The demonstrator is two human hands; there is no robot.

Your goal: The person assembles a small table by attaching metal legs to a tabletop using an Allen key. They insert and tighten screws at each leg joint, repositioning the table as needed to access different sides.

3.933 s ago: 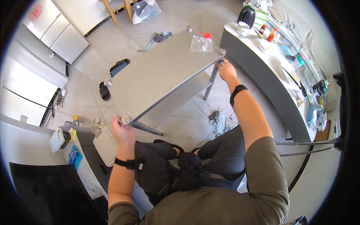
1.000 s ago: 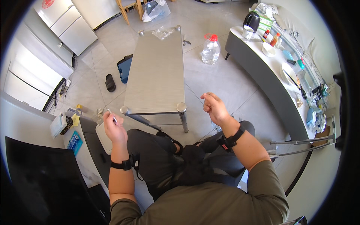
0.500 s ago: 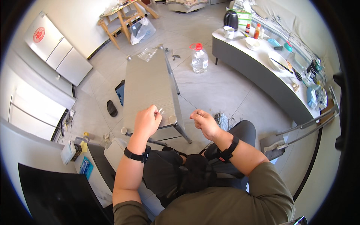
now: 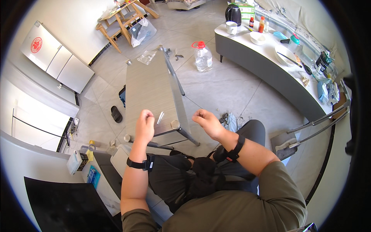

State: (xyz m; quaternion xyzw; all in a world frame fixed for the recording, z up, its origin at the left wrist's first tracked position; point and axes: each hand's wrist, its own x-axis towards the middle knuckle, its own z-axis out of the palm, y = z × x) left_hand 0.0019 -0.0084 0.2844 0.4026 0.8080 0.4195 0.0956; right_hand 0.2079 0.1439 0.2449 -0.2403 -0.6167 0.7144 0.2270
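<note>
A low bench-like table [image 4: 148,91] with a brushed grey-beige top and metal legs stands before me. Over its near left part is my left hand [image 4: 145,127], its fingers curled closed; what they hold, if anything, is hidden. Beside those fingers, a small slim silvery-white piece [image 4: 160,117] appears to lie on the tabletop. My right hand [image 4: 209,124] hovers just off the table's right side, thumb and fingers pinched together. A tiny dark spot shows at its fingertips, too small to name. A clear crumpled plastic bag [image 4: 147,57] rests at the table's far end.
A large water bottle [image 4: 203,58] with a red cap stands on the floor beyond. To the right, a curved cabinet [image 4: 247,54] carries a kettle [image 4: 233,15], a mug [image 4: 231,28] and bowls. A dark slipper [image 4: 116,114] lies left of the table.
My left hand has drawn a little left, away from the silvery-white piece, leaving a gap. My right hand has shifted slightly left in the picture, still pinched. The whole view has shifted a bit.
</note>
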